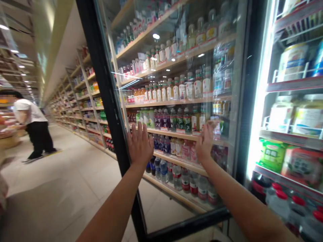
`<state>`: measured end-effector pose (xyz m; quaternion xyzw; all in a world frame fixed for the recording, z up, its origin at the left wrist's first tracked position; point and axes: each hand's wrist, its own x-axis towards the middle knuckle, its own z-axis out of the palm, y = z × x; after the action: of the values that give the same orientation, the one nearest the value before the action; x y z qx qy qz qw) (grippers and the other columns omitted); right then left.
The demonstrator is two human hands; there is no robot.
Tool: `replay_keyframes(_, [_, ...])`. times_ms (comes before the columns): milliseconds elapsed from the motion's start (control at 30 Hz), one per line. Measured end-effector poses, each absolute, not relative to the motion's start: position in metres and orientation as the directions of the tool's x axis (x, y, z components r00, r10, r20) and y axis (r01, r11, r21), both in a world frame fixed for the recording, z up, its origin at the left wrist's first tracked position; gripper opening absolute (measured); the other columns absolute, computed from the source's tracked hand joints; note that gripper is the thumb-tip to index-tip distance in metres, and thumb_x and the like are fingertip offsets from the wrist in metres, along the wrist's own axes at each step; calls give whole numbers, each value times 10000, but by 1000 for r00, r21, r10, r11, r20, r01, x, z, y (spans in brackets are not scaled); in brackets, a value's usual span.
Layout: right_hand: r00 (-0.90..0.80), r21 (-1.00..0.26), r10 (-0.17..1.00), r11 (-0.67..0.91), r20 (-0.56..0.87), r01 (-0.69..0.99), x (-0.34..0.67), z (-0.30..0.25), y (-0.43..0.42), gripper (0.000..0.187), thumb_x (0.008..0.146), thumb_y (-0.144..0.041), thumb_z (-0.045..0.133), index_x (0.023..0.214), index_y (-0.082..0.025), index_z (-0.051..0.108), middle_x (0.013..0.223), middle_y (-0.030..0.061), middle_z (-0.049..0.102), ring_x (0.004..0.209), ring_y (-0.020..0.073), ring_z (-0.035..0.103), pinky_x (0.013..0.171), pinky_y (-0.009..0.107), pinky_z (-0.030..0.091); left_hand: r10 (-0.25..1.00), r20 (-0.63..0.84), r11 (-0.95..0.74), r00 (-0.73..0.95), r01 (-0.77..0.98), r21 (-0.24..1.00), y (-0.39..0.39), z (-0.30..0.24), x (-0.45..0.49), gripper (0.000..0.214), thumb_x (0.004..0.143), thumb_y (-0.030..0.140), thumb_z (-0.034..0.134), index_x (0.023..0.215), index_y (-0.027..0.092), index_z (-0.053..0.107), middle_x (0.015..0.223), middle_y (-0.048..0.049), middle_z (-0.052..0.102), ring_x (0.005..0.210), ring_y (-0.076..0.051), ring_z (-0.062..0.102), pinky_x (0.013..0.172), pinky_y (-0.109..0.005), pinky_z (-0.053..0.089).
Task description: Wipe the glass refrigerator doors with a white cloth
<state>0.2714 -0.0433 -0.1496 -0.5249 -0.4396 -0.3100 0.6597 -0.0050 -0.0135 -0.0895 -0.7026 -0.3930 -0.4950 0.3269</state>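
Glass door (pixel 174 114) stood open beside lit cooler (pixel 292 84), bottles (pixel 182 90) showing in pane. Left hand (pixel 140 144) lay near black frame (pixel 107 90), right hand (pixel 205 143) nearer cooler; both grips spread at glass.

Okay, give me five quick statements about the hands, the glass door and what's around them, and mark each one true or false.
1. The left hand has its fingers extended at the glass door. True.
2. The right hand is gripping a bottle. False: it is open and holds nothing.
3. Red-capped bottles are right of the door. True.
4. The person in a white top stands upright. False: that person is bending forward.
5. A green package sits beside a red one. True.
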Motion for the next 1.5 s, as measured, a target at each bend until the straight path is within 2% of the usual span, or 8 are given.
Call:
replay_keyframes(167, [-165, 44, 234, 449, 958, 892, 155, -177, -43, 682, 936, -162, 432, 1608, -247, 359, 1560, 91, 489, 1532, 263, 329, 1236, 558, 355, 256, 949, -503, 185, 864, -33, -20, -103, -8, 611, 1058, 305, 430, 1619, 107, 289, 1670, -157, 210, 1573, -310, 43, 1294, -586, 112])
replay_keyframes(300, [-399, 181, 377, 499, 836, 848, 163, -199, -54, 580, 937, -145, 454, 1506, -235, 530, 1488, 79, 574, 1477, 233, 431, 1228, 475, 376, 318, 930, -516, 186, 857, 5, -25, -134, -13, 573, 1065, 289, 411, 1602, 104, 336, 1666, -152, 226, 1572, -298, 32, 1300, -571, 97])
replay_keyframes(467, [-37, -112, 425, 319, 905, 941, 277, -223, -77, 544, 936, -197, 439, 1461, -232, 580, 1508, 104, 551, 1496, 252, 399, 1256, 532, 304, 411, 901, -509, 141, 855, 99, -30, -174, -14, 554, 1053, 288, 440, 1573, 103, 402, 1651, -164, 268, 1564, -318, 26, 1297, -598, 82])
replay_keyframes(567, [401, -462, 306, 160, 863, 872, 352, -239, -90, 631, 911, -235, 387, 1533, -181, 478, 1587, 139, 443, 1536, 263, 319, 1263, 558, 284, 438, 892, -484, 109, 865, 132, -32, -189, -8, 558, 1049, 288, 432, 1573, 100, 400, 1647, -170, 271, 1560, -324, 6, 1289, -628, 93])
replay_keyframes(700, [577, -604, 201, 111, 791, 789, 390, -253, -93, 726, 893, -219, 338, 1604, -80, 287, 1621, 228, 337, 1554, 302, 264, 1254, 616, 264, 431, 899, -464, 76, 873, 148, -35, -215, -1, 570, 1044, 273, 445, 1582, 98, 377, 1627, -205, 315, 1553, -339, 22, 1271, -661, 156])
replay_keyframes(933, [369, -428, 265, 218, 891, 877, 250, -273, -58, 611, 967, -208, 378, 1577, -187, 396, 1595, 142, 428, 1554, 272, 271, 1245, 592, 298, 329, 936, -433, 122, 901, 35, -32, -263, -3, 661, 1045, 224, 512, 1640, 181, 228, 1614, -206, 360, 1553, -358, 113, 1229, -663, 273])
replay_keyframes(1200, [-293, 151, 326, 397, 899, 905, 139, -303, -62, 592, 948, -79, 444, 1529, -188, 482, 1525, 88, 539, 1535, 187, 311, 1284, 441, 213, 294, 927, -428, 232, 900, -89, -47, -302, -22, 770, 1028, 135, 555, 1651, 228, 112, 1664, -173, 242, 1554, -368, 130, 1243, -622, 270])
replay_keyframes(1500, [18, -121, 346, 277, 938, 953, 296, -307, -82, 614, 958, -69, 365, 1545, -222, 467, 1562, 110, 488, 1555, 218, 272, 1274, 509, 245, 366, 913, -434, 180, 901, -3, -51, -326, -17, 815, 1023, 137, 568, 1649, 259, 61, 1685, -156, 170, 1555, -379, 85, 1232, -676, 249])
